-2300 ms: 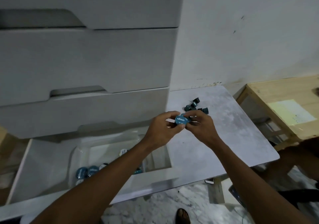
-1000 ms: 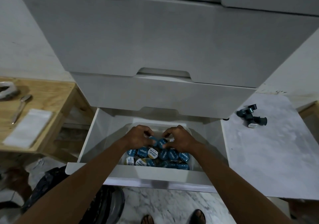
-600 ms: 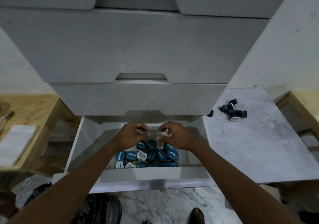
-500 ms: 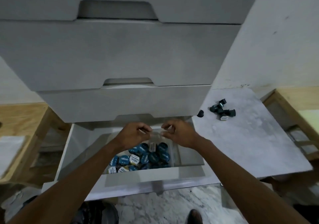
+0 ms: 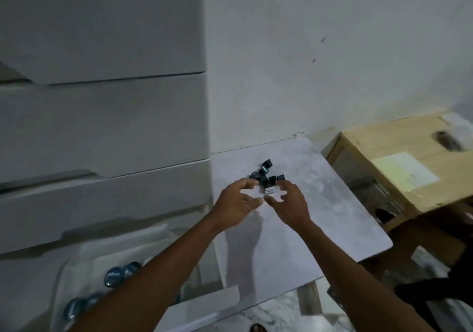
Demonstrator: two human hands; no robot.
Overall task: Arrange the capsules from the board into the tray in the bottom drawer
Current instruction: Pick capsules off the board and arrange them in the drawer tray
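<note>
A small pile of dark teal capsules (image 5: 266,174) lies on the grey marbled board (image 5: 320,216) beside the drawer unit. My left hand (image 5: 238,202) and my right hand (image 5: 289,203) hover just in front of the pile, fingers spread and curled toward it, holding nothing. One capsule with a pale lid (image 5: 269,191) lies between the fingertips. At the lower left the bottom drawer (image 5: 204,308) stands pulled out. Its clear tray (image 5: 64,275) holds blue-lidded capsules (image 5: 114,278), partly hidden by my left forearm.
The grey drawer unit (image 5: 102,116) fills the left side, its upper drawers closed. A wooden table (image 5: 409,165) with a yellow paper stands right of the board. A white wall rises behind. Marbled floor shows below the board's front edge.
Both hands have left the tray in the bottom drawer and moved right and up to the capsule pile on the board. The view has swung right with them.
</note>
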